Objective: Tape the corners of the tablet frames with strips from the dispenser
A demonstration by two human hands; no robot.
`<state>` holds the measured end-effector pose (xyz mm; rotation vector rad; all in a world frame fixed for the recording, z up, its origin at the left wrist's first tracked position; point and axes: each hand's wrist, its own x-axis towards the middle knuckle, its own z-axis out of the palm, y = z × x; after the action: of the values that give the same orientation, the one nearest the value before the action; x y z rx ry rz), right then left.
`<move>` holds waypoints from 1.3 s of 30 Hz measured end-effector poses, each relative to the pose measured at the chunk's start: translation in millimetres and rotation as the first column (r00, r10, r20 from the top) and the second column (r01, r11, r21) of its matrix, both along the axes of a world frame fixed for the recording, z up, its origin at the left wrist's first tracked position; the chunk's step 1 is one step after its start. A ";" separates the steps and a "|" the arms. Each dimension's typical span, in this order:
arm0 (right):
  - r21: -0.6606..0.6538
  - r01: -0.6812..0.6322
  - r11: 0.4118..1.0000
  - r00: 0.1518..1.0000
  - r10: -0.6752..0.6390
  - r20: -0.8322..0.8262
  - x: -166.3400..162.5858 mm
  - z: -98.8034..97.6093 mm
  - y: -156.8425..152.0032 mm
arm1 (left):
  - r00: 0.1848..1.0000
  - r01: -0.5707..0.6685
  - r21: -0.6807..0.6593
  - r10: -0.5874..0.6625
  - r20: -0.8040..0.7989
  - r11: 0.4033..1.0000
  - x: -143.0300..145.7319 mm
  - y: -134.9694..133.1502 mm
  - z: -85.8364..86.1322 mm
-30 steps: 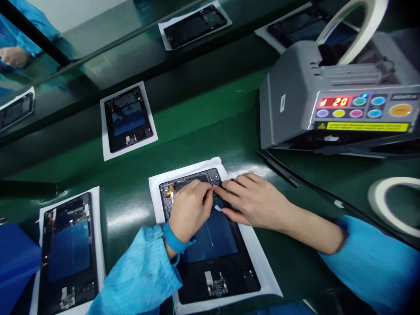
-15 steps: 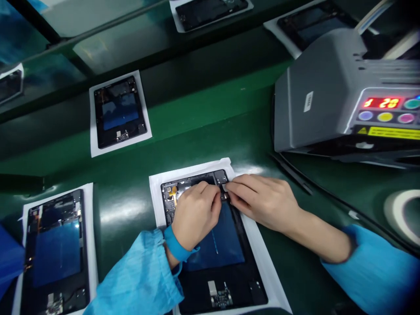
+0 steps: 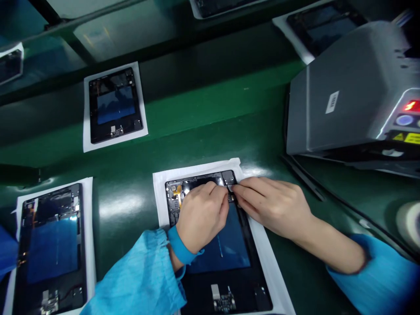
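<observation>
An opened tablet with a blue battery area lies on a white sheet in front of me. My left hand reaches over its upper part, fingers pinched together near the upper right corner. From the right, my right hand meets it there, thumb and fingertips closed at the tablet's edge beside a small pale piece. What either pinch holds is hidden or too small to name. A small circuit board shows at the tablet's lower end.
Two more opened tablets lie on white sheets, one at the left and one farther back. A grey machine with a lit display stands at right. Beside it are a black cable and a white tape roll.
The view has shifted, so the machine and near tablet sit farther right in the picture. Both hands stay pinched at the same corner of the tablet.
</observation>
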<state>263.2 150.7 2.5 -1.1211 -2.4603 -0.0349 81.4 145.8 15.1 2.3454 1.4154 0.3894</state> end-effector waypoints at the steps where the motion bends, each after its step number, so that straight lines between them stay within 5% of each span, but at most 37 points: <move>1: -0.007 0.001 1.000 1.000 -0.001 0.006 -0.1 0.3 0.1 | 1.000 0.000 0.001 0.000 0.002 1.000 0.3 0.1 0.1; 20: -0.087 0.008 0.996 0.951 0.019 0.307 -8.7 21.0 -14.7 | 1.000 -0.001 0.005 0.000 0.016 1.000 0.6 5.1 5.9; 23: 0.006 0.056 0.998 0.987 -0.057 0.152 31.0 19.5 -25.2 | 1.000 0.005 0.075 -0.007 0.029 0.997 0.3 9.3 5.1; 25: 0.190 0.229 0.955 0.971 -0.237 0.020 77.5 18.7 -36.6 | 0.999 0.012 0.110 -0.016 0.028 0.994 -0.3 11.2 4.3; 27: 0.391 0.417 0.821 0.901 -0.431 -0.054 131.5 16.7 -47.6 | 1.000 0.019 0.123 -0.022 0.023 0.992 -1.4 11.7 4.2; 31: 0.641 0.456 0.618 0.828 -0.558 -0.052 217.1 4.4 -55.2 | 1.000 0.022 0.123 -0.023 0.012 0.992 -2.9 11.2 5.6; 34: 0.659 0.449 0.603 0.815 -0.579 -0.026 238.3 -2.4 -51.2 | 0.999 0.024 0.142 -0.027 0.022 0.990 -2.2 12.0 5.6; 39: 0.577 0.453 0.680 0.826 -0.563 0.016 238.1 6.6 -40.1 | 1.000 0.024 0.151 -0.026 0.014 0.988 0.9 12.0 5.5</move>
<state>501.3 110.6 9.1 -1.5251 -1.9695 -1.0095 82.3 157.8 20.7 2.4710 1.3919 0.5241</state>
